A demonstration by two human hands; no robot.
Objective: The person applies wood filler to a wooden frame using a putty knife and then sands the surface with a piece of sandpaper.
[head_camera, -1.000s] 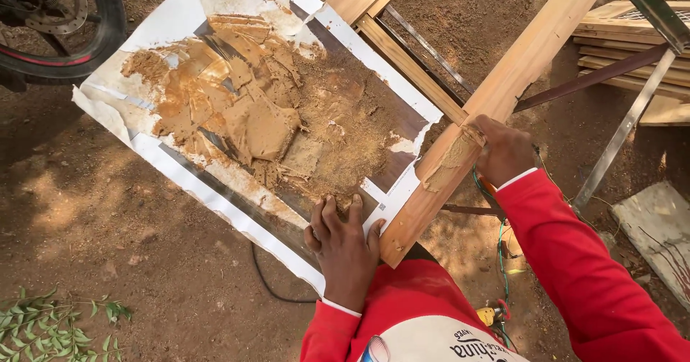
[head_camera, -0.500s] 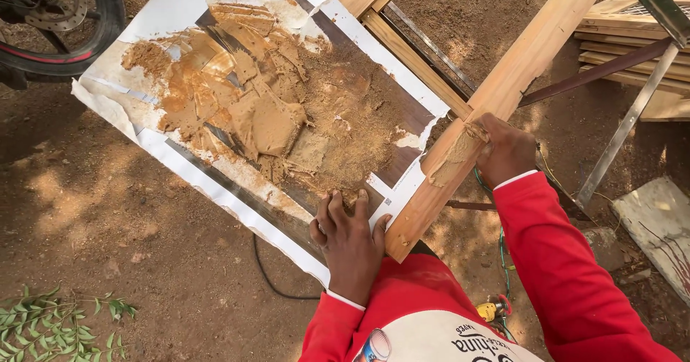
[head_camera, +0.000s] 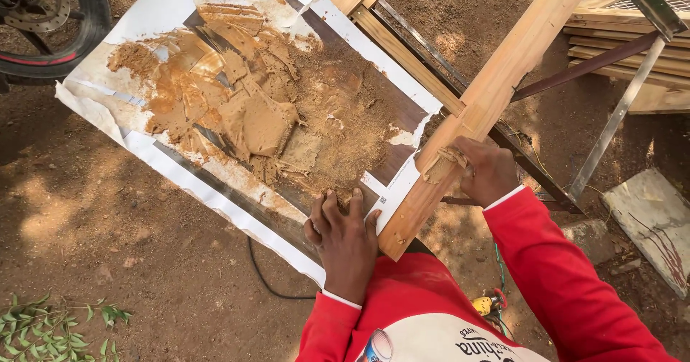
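- Two hands at work over bare brown dirt, both in red sleeves, seen from above.
- Large board (head_camera: 180,179) with torn white facing lies tilted across the upper left of the view; its middle is covered in tan wood filler paste (head_camera: 248,117) and loose sawdust (head_camera: 338,128).
- Motorbike wheel (head_camera: 61,28) at 10 o'clock, just beyond the board's far corner.
- Green leafy twig (head_camera: 50,326) on the ground at 8 o'clock, well apart from the board.
- Black cable (head_camera: 269,279) curls on the dirt at 6 o'clock, running out from under the board's near edge.
- Stack of wooden slats (head_camera: 632,42) at 2 o'clock; dark metal bars (head_camera: 611,128) cross in front of it and under the plank.
- Pale flat slab (head_camera: 654,225) at 4 o'clock; small yellow tool (head_camera: 487,304) with green wire near the person's lap.
- Long wooden plank (head_camera: 496,81) runs from 1 o'clock down to centre, its near end resting against the board's right edge.
- Left hand (head_camera: 346,236) lies flat, fingers spread, palm pressed down on the board's near edge, just beside the plank's end.
- Right hand (head_camera: 489,171) is curled, fingers bunched, pressing a lump of filler (head_camera: 447,162) against the plank's side face; cannot tell whether a scraper sits under the fingers.
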